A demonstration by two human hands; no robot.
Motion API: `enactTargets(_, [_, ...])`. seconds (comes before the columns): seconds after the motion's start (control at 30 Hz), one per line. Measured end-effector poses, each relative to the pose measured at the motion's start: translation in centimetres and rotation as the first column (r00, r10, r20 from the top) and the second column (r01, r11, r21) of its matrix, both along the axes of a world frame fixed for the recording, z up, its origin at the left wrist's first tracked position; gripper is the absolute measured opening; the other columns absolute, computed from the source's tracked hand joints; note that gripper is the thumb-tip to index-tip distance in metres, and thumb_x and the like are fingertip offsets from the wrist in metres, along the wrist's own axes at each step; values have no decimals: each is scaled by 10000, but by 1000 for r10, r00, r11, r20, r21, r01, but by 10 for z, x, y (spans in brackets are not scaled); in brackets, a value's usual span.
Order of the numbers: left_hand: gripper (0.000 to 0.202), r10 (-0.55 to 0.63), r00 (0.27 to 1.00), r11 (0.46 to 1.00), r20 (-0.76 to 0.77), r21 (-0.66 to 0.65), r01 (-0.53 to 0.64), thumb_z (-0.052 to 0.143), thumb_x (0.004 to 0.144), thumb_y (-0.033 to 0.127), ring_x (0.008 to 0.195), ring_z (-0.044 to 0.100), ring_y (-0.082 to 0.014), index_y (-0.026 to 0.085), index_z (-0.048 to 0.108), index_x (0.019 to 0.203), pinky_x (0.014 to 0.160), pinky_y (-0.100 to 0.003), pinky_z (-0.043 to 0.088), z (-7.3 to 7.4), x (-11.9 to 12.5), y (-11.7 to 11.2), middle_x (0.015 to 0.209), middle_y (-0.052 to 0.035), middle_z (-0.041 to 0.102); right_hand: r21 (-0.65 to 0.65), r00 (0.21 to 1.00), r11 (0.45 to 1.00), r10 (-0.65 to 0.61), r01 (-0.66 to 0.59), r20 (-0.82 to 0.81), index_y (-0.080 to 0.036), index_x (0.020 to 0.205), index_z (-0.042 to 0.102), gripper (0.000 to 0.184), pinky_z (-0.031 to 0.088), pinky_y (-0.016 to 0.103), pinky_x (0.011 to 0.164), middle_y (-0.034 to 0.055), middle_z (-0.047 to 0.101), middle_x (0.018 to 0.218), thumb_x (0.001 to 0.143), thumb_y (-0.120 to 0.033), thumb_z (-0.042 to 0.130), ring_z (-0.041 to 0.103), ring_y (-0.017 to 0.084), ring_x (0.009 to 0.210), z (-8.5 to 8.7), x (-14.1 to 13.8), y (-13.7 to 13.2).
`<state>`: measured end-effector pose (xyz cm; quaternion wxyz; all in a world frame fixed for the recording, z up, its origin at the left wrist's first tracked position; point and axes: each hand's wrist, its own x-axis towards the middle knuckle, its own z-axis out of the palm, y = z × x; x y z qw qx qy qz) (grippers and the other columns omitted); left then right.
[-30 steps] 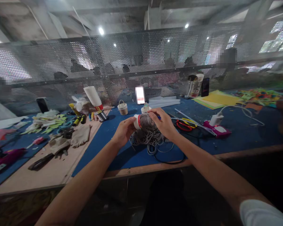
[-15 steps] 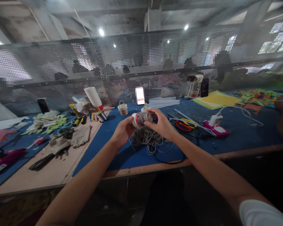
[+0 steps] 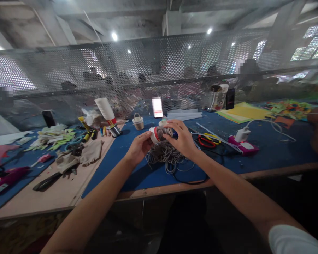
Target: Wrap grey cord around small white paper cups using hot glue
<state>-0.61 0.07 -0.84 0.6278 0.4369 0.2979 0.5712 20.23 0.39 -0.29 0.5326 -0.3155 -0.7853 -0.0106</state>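
Okay, both hands are up over the blue mat (image 3: 116, 160), mid-bench. The left hand (image 3: 140, 147) pinches the white end of a small container (image 3: 153, 134) with a red band. It is held on its side just above the mat, beyond the loose pile of grey cord (image 3: 167, 157). The right hand (image 3: 182, 139) is closed over the cord-wrapped part of the container, fingers spread across the top and thumb underneath.

Edges and room:
- The wooden front edge (image 3: 159, 191) of the bench is near the cord pile. A black cable loop (image 3: 191, 181) lies between them, almost at the edge.
- The mat to the left of the left hand is bare as far as the plywood strip (image 3: 69, 190).
- The right side is tight. Red-handled scissors (image 3: 205, 141) lie just beside the right wrist. A pink glue gun (image 3: 244, 146) and a white charger (image 3: 241, 134) sit farther out.
- Behind the hands are a small basket (image 3: 138, 122), a tilted white paper cup stack (image 3: 105, 109) and a mesh screen (image 3: 148, 70) that closes off the far side.
- Gloves (image 3: 91, 152) lie well apart to the left.

Versus half a second ago:
- The container is in about the same spot.
- The right fingers have come over the top and now cover more of the wrapped part, where before they were lower and behind it.
- The left hand has barely shifted.
- A second ago a thick bunch of cord hid the container's body. Now only tight wraps show.
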Motion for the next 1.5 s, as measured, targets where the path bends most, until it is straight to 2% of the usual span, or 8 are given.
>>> enactTargets(0.17, [295,-49,999,998,7,-41,49,724,839,292,771,687,-150,112,730,1073,683,-235,548,1,0,-1,940,-85,759,11,1000,1000,-9,9,10,-318,1161,615,244,468,461,1034,49,605,1282,927,-251,620,557,251,1239,0,-1,-2])
enactTargets(0.43, [290,-78,997,997,21,-24,78,709,849,294,804,686,-148,121,719,1081,728,-243,561,1,1,-2,985,-85,749,16,1000,1000,-8,8,18,-292,1149,622,213,449,421,1032,50,611,1280,941,-247,607,556,227,1238,1,-1,-5])
enactTargets(0.63, [280,-39,999,999,3,-26,39,740,824,307,750,686,-146,125,727,1037,680,-238,554,1,1,-2,909,-72,755,-1,999,999,-37,37,31,-311,1119,619,200,438,448,1019,43,614,1289,920,-297,636,550,253,1246,3,-2,-8])
enactTargets(0.9, [296,-25,999,1000,-31,-12,24,745,824,317,759,683,-150,126,736,1050,640,-228,531,4,2,-5,926,-79,758,-17,999,999,-45,45,28,-296,1072,609,175,424,449,1021,39,619,1284,915,-220,594,541,251,1252,2,-2,-7])
enactTargets(1.2, [273,55,997,995,-46,90,-50,793,780,300,849,693,-172,111,743,971,825,-284,529,4,6,-5,969,-98,758,27,998,998,-51,51,35,-265,976,628,97,420,420,1023,49,632,1240,932,-212,560,556,234,1225,2,-2,-5])
enactTargets(1.37, [252,116,993,989,-8,97,-115,806,765,289,873,688,-159,124,746,945,831,-273,521,3,3,-1,997,-88,758,-26,982,990,-142,139,-123,-250,1015,634,123,463,387,981,68,670,1131,943,-273,537,615,223,1111,14,28,11])
enactTargets(1.43, [257,143,990,984,0,106,-142,811,759,285,889,684,-158,128,746,953,831,-274,521,4,3,0,1012,-83,754,-122,958,969,-231,212,-171,-217,1030,639,174,496,348,897,71,698,1038,948,-304,512,658,202,951,17,52,20])
enactTargets(1.5, [245,166,986,981,8,103,-166,812,756,283,869,681,-151,122,747,929,823,-269,518,5,4,-1,995,-83,754,-254,931,919,-341,301,-130,-190,1003,655,215,496,321,853,70,726,962,941,-339,513,672,192,868,16,77,27])
